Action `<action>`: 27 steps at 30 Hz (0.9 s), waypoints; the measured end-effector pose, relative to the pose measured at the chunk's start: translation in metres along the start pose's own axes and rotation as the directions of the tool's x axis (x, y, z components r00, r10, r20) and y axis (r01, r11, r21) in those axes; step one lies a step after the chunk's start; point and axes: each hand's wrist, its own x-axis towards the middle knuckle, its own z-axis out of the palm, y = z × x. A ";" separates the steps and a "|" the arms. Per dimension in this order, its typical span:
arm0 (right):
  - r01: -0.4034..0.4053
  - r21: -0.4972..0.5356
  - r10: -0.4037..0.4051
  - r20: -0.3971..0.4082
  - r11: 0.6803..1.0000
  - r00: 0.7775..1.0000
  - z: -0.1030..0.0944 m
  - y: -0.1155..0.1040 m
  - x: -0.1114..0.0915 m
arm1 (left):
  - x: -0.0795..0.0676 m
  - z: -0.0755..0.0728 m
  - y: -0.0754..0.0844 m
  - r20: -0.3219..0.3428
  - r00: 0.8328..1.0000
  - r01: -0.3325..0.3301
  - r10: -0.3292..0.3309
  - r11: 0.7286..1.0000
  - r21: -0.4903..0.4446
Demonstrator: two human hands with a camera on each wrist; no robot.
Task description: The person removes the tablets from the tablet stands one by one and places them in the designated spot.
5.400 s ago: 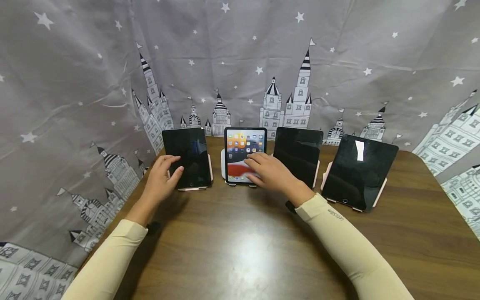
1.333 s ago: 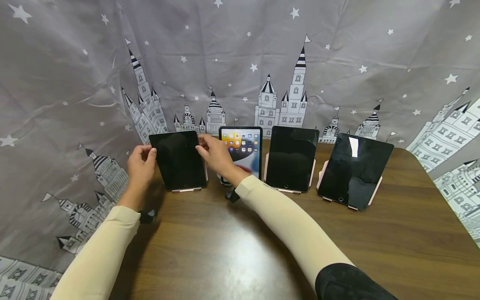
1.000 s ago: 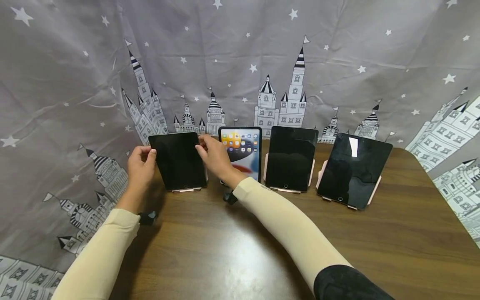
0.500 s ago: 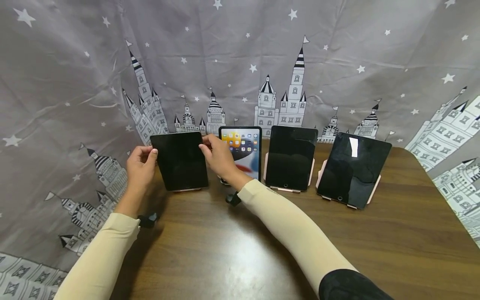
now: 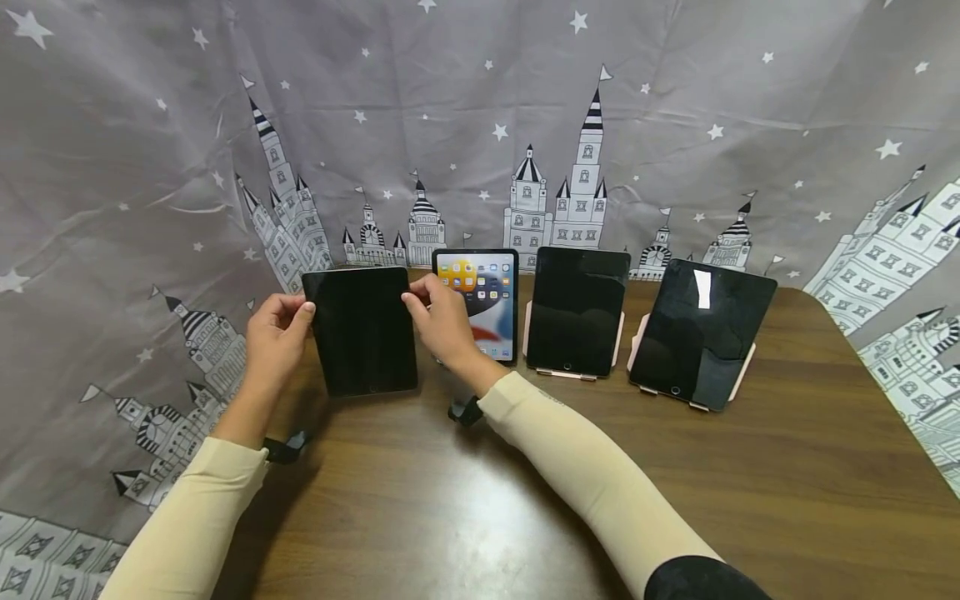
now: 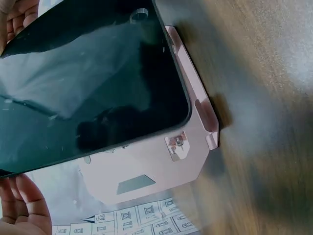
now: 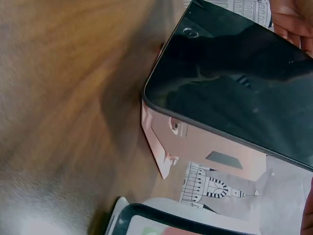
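Observation:
Between my two hands is a black tablet with a dark screen, at the left of the row. My left hand pinches its left edge near the top. On the opposite edge, my right hand grips it between thumb and fingers. Both wrist views show the tablet apart from the lip of a pink metal stand, tilted in front of it. In the head view that stand is hidden behind the tablet. A round home button shows on the tablet's lower border.
Right of the held tablet stands a lit tablet showing app icons, partly behind my right hand. Further right, two dark tablets, one upright and one angled, lean on pink stands. All are on a wooden table before a grey castle-print curtain.
Both hands came to the left tablet's side edges, the right one leaving the lit tablet. The held tablet has since come off its stand, and its bottom edge is now nearer to me.

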 end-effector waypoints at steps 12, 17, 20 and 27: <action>-0.090 0.028 0.090 -0.002 0.996 0.996 0.002 -0.003 -0.024 | -0.009 -0.005 -0.003 0.094 0.994 0.031 -0.057 0.966 0.257; -0.117 0.048 0.117 0.005 0.992 0.993 0.001 0.000 -0.032 | -0.010 -0.005 -0.004 0.173 0.982 0.021 -0.072 0.960 0.279; -0.137 0.066 0.136 0.022 0.988 0.990 0.001 0.001 -0.038 | -0.011 -0.007 -0.005 0.229 0.970 0.010 -0.082 0.955 0.298; -0.268 0.137 0.257 0.095 0.954 0.962 0.005 0.005 -0.054 | -0.014 -0.016 -0.010 0.359 0.928 -0.042 -0.101 0.928 0.370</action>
